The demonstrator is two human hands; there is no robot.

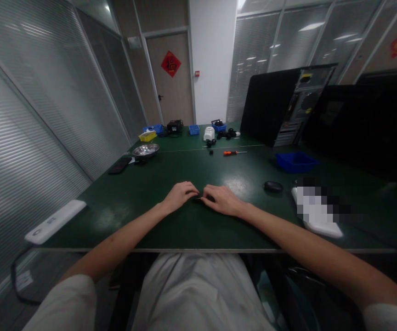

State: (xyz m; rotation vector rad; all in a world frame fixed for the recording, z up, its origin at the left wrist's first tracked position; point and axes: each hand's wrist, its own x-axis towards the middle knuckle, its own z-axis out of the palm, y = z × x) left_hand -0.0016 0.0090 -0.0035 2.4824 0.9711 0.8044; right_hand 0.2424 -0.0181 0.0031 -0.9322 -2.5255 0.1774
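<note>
A small dark piece [196,199] lies low over the green table [184,230], between my two hands. It is too small and dim to name. My left hand [181,195] reaches it from the left, with its fingers bent and their tips pressed together at its edge. From the right, my right hand [223,200] closes thumb and fingers on its other end in a pinch. Both wrists rest close to the tabletop. Beyond the hands, an orange-handled screwdriver [230,153] lies on the table beside a tiny black part [211,152].
To the right are a black mouse [273,186], a blue tray [297,163] and a partly blurred white object [317,225]. A computer tower [270,108] stands behind them. On the left are a power strip [56,222], a phone [120,165] and a metal bowl [145,150].
</note>
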